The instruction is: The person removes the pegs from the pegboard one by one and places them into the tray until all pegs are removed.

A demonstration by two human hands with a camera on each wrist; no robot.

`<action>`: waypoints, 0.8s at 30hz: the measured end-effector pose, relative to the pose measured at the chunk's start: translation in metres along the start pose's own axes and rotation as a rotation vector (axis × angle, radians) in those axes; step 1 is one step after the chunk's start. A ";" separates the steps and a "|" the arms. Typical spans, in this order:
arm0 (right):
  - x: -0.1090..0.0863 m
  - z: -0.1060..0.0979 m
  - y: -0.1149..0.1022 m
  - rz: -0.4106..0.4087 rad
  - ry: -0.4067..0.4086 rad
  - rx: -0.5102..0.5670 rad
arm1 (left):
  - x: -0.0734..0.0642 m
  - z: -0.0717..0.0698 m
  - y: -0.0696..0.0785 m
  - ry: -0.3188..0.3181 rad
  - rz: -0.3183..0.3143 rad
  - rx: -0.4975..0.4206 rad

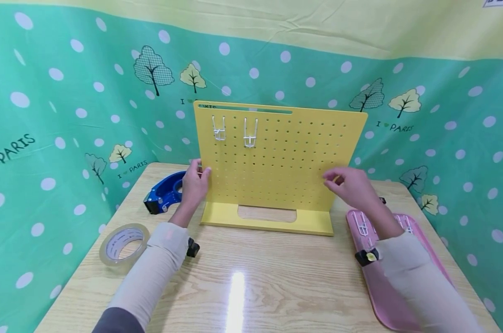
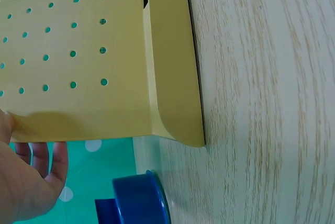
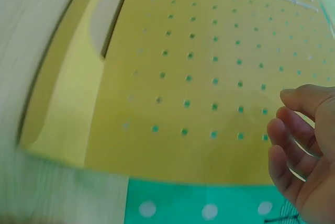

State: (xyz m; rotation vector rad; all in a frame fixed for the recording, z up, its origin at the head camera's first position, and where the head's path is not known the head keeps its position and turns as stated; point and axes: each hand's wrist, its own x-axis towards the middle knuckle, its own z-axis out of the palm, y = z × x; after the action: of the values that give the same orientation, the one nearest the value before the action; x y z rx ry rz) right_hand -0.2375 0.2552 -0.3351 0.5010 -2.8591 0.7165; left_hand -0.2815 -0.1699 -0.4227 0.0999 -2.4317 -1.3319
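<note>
A yellow pegboard (image 1: 276, 162) stands upright on its foot on the table. Two white wire hooks, one at the far left (image 1: 219, 129) and one beside it (image 1: 250, 134), hang near its top. My left hand (image 1: 194, 183) grips the board's left edge, thumb on the front face and fingers behind, as the left wrist view shows. In front of the right edge, my right hand (image 1: 351, 186) hovers with fingers loosely bent and nothing between them. The right wrist view shows this hand (image 3: 309, 150) close over the outer holes.
On the left lie a blue tape dispenser (image 1: 164, 194) and a roll of clear tape (image 1: 124, 245). A pink tray (image 1: 395, 296) with several white hooks sits at the right, partly under my right forearm. A green dotted curtain (image 1: 251, 78) hangs close behind the board.
</note>
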 end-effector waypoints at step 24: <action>0.066 0.038 -0.079 -0.238 0.286 0.056 | 0.000 0.000 0.000 0.007 0.007 0.000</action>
State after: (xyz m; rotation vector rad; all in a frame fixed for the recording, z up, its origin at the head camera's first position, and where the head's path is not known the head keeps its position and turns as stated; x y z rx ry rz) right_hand -0.2733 0.1529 -0.3193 0.6736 -2.4700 0.7584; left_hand -0.2812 -0.1693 -0.4226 0.0965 -2.4236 -1.3266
